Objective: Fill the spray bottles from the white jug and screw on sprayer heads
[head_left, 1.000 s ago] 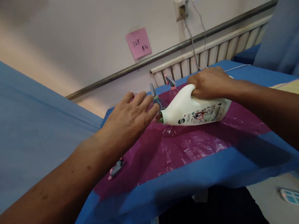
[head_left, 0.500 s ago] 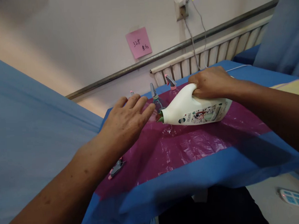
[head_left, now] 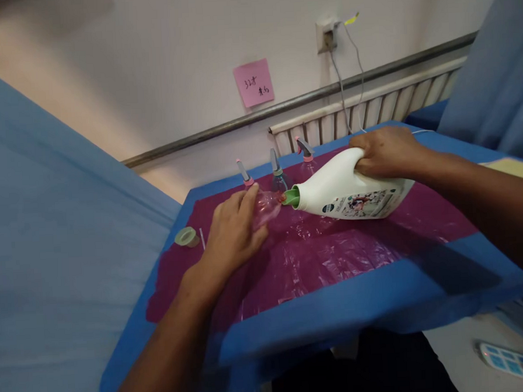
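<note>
My right hand (head_left: pixel 386 151) grips the handle of a white detergent jug (head_left: pixel 348 182), which is tipped over with its mouth to the left. A green pouring spout (head_left: pixel 291 197) sits in that mouth. Wrapped round a clear pink bottle (head_left: pixel 267 206) is my left hand (head_left: pixel 232 227). The bottle has no spray head and leans, its neck meeting the spout. Behind them stand a pink-collared spray bottle (head_left: pixel 248 179), a blue-green spray bottle (head_left: pixel 279 180) and another pink-collared spray bottle (head_left: pixel 307 158). Whether liquid is flowing I cannot tell.
A pale green cap (head_left: pixel 187 237) and a thin white tube (head_left: pixel 202 239) lie left on the purple plastic sheet (head_left: pixel 317 257). Blue cloth (head_left: pixel 329 315) covers the table. Curtains hang at both sides; a power strip (head_left: pixel 515 361) lies on the floor.
My left hand has gone from outstretched fingers to a grip round the pink bottle. The green cap has come into view; the loose grey spray head at the left is no longer visible.
</note>
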Demonstrator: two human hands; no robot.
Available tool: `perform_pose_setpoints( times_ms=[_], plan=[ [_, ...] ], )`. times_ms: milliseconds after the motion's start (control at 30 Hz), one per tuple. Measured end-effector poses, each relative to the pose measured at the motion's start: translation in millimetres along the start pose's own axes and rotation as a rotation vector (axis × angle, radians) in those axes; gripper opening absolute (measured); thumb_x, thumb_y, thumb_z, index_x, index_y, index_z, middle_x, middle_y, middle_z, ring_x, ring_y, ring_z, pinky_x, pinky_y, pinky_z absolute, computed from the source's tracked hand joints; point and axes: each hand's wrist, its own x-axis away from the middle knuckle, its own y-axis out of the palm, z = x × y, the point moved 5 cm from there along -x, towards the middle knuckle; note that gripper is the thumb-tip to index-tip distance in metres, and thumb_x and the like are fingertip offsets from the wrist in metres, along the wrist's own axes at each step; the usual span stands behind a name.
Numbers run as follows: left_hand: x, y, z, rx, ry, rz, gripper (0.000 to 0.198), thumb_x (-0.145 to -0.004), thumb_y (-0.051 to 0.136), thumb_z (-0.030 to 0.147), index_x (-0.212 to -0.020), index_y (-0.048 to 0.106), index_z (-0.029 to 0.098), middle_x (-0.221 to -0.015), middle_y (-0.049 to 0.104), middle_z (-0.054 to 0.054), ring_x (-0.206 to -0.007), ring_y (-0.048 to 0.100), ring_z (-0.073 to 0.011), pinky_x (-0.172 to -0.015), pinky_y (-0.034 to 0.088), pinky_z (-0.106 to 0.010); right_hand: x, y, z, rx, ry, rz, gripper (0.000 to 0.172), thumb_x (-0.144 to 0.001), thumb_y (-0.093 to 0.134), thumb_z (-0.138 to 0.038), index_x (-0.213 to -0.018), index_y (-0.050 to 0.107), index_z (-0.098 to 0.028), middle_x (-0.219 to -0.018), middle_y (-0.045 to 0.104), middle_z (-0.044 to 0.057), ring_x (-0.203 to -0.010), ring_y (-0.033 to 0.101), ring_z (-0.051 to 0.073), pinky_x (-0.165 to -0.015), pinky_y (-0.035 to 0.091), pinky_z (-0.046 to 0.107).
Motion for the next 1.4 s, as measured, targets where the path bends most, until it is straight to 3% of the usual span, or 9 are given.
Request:
perform_pose_setpoints(
  times_ms=[167, 300, 433, 567, 833, 1133, 1400],
  plan=[
    [3.0, 28.2, -0.6, 0.366, -0.241, 0.026, 0.077, -0.09, 0.079, 0.035, -0.162, 0.054, 0.025, -0.159, 0.068, -0.017, -0.145, 0.068, -0.0417, -0.123, 0.056, -0.061, 10.3, -1.3, 14.2, -0.007, 0.083, 0.03, 0.026, -0.098, 0.062, -0.045, -0.103, 0.078, -0.025, -0.108, 0.083, 0.015, -0.091, 0.068, 0.028, -0.071, 0.03, 0.038],
    [4.9, 53.7, 6.4, 0.578, -0.413, 0.046, 0.078, -0.09, 0.081, 0.038, -0.161, 0.053, 0.025, -0.161, 0.069, -0.017, -0.149, 0.068, -0.041, -0.127, 0.054, -0.06, 19.0, -1.5, 27.2, -0.057, 0.1, 0.043, 0.025, -0.095, 0.063, -0.042, -0.103, 0.076, -0.023, -0.109, 0.084, 0.018, -0.093, 0.069, 0.028, -0.072, 0.035, 0.037],
    [8.5, 76.6, 10.8, 0.664, -0.471, 0.041, 0.078, -0.092, 0.082, 0.04, -0.163, 0.052, 0.026, -0.166, 0.067, -0.018, -0.153, 0.066, -0.041, -0.13, 0.052, -0.06, 31.0, -7.7, 38.0, -0.138, 0.117, 0.102, 0.02, -0.092, 0.061, -0.035, -0.102, 0.074, -0.023, -0.108, 0.084, 0.015, -0.097, 0.072, 0.029, -0.078, 0.043, 0.036],
    [13.6, 92.6, 8.4, 0.679, -0.49, 0.022, 0.08, -0.094, 0.083, 0.041, -0.165, 0.051, 0.024, -0.168, 0.065, -0.023, -0.156, 0.065, -0.0439, -0.131, 0.051, -0.063, 44.0, -13.4, 49.5, -0.278, 0.198, 0.146, 0.004, -0.086, 0.062, -0.029, -0.086, 0.065, -0.026, -0.095, 0.081, 0.009, -0.092, 0.07, 0.027, -0.079, 0.045, 0.035],
    [22.8, 102.7, 5.6, 0.712, -0.457, -0.022, 0.083, -0.097, 0.08, 0.041, -0.169, 0.047, 0.017, -0.17, 0.062, -0.026, -0.16, 0.061, -0.0439, -0.133, 0.049, -0.063, 62.1, -10.5, 80.3, -0.449, 0.331, 0.216, 0.002, -0.081, 0.062, -0.027, -0.08, 0.06, -0.028, -0.086, 0.079, 0.004, -0.093, 0.072, 0.029, -0.084, 0.055, 0.038],
    [25.4, 106.2, 9.2, 0.753, -0.446, -0.045, 0.083, -0.098, 0.081, 0.041, -0.169, 0.046, 0.017, -0.167, 0.064, -0.026, -0.16, 0.062, -0.0444, -0.133, 0.048, -0.064, 79.7, -31.0, 91.4, -0.632, 0.493, 0.389, 0.01, -0.073, 0.071, -0.027, -0.073, 0.061, -0.027, -0.077, 0.069, -0.001, -0.084, 0.063, 0.021, -0.076, 0.049, 0.034],
    [25.8, 104.4, 8.5, 0.788, -0.441, -0.032, 0.082, -0.096, 0.082, 0.045, -0.167, 0.048, 0.021, -0.164, 0.068, -0.023, -0.156, 0.066, -0.0438, -0.13, 0.052, -0.063, 75.4, 1.5, 83.0, -0.962, 0.559, 0.467, 0.022, -0.07, 0.088, -0.032, -0.078, 0.067, -0.029, -0.082, 0.076, -0.003, -0.084, 0.067, 0.022, -0.079, 0.058, 0.035]
  ],
)
